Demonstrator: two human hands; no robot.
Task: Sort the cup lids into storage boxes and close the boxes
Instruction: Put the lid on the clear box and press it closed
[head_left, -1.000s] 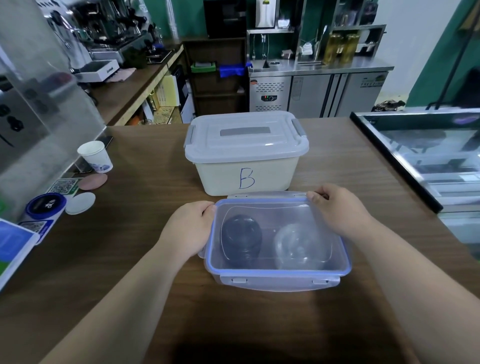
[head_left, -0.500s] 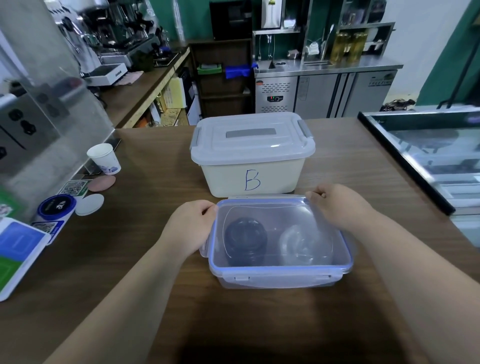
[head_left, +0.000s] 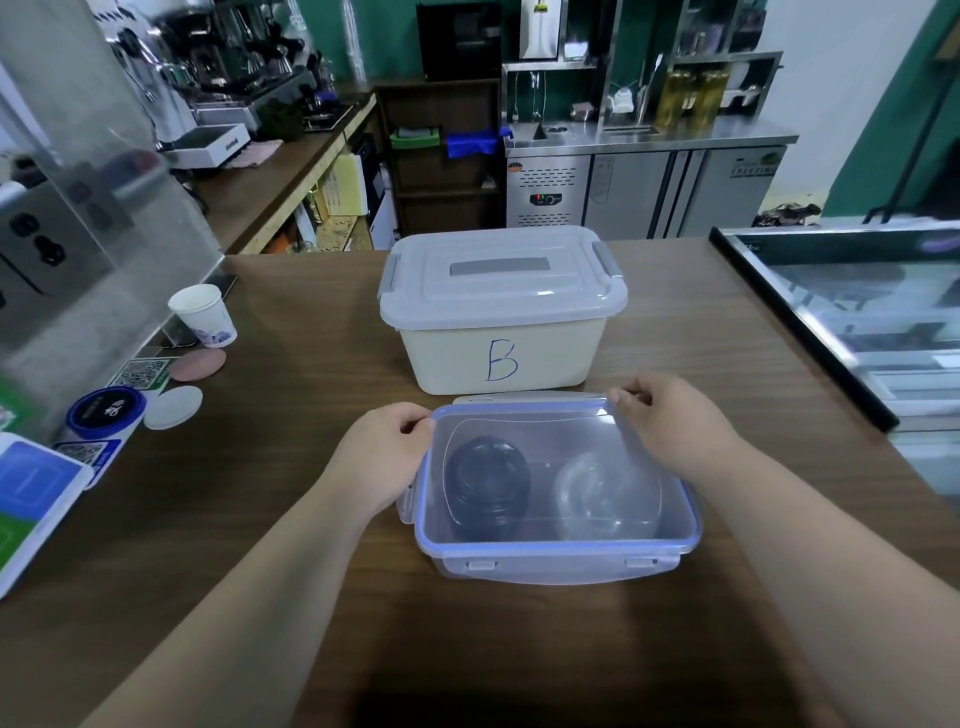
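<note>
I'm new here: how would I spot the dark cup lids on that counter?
On the brown wooden counter stands a cream box marked B. Right in front of it sits a clear box with a blue-rimmed lid. The dark lids are the black round stack in its left half; beside them on the right lie see-through lids.

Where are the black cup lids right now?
In the head view, the black cup lids sit in the left half of the clear box, beside the clear lids, with the box marked B just behind.
</note>
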